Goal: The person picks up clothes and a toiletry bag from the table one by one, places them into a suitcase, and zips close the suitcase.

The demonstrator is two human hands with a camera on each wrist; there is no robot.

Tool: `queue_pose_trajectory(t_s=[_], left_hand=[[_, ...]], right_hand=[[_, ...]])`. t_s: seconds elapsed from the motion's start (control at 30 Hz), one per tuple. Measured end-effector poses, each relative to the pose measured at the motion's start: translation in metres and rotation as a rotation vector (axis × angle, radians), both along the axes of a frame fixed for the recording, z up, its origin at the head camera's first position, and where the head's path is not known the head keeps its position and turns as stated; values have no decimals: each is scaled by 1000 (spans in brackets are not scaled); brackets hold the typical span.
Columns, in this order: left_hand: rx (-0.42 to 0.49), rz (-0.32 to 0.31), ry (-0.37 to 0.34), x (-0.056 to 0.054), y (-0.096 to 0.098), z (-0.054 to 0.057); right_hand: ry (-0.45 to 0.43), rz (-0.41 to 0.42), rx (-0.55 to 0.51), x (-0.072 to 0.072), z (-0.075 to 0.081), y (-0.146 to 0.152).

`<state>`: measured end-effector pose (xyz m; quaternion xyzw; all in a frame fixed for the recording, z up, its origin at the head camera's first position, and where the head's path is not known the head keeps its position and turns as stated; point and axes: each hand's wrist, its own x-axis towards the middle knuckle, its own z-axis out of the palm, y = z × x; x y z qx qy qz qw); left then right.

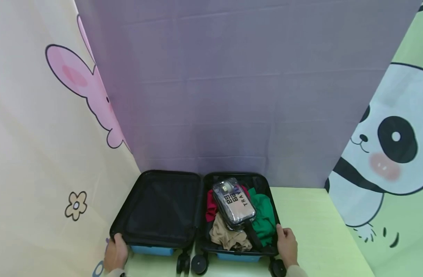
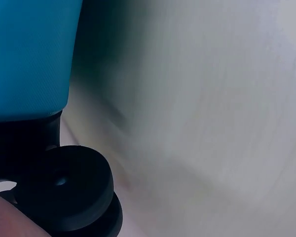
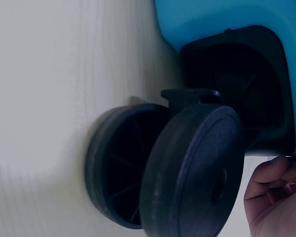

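A blue suitcase with black lining lies open flat, its bare left half (image 1: 159, 207) beside the packed right half. At the left half's near outer corner my left hand (image 1: 116, 254) grips the rim. My right hand (image 1: 286, 244) holds the right half's outer edge near its front corner; curled fingers (image 3: 269, 173) show against the shell in the right wrist view. Inside the right half, a clear travel pouch (image 1: 235, 202) lies on top of a red cloth (image 1: 211, 206), a beige cloth (image 1: 226, 234) and a green cloth (image 1: 263, 215). A black strap (image 1: 253, 235) runs beside the pouch.
Black double wheels (image 3: 197, 173) stick out from the suitcase's near side, close to both hands. The pale wood-look table (image 1: 311, 227) extends to the right. A grey-purple cloth (image 1: 232, 96) hangs behind, with cartoon-printed curtains (image 1: 31, 154) at either side.
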<state>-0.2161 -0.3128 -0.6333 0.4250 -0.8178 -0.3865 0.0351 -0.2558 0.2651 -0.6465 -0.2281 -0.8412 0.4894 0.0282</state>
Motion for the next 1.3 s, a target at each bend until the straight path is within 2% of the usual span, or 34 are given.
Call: queue_pose_trajectory(t_s=[0.3, 0.5, 0.7, 0.93, 1.3], left_hand=[[-80, 19, 65, 2, 1, 24], [-137, 49, 119, 1, 7, 41], [-184, 53, 173, 2, 13, 57], [-219, 64, 195, 0, 19, 82], [-341, 30, 308, -1, 31, 113]], right_hand=[[-1, -1, -1, 1, 1, 0], [-8, -1, -3, 1, 0, -1], [-10, 3, -13, 1, 0, 0], [-7, 6, -10, 1, -1, 1], [-29, 7, -18, -1, 3, 2]])
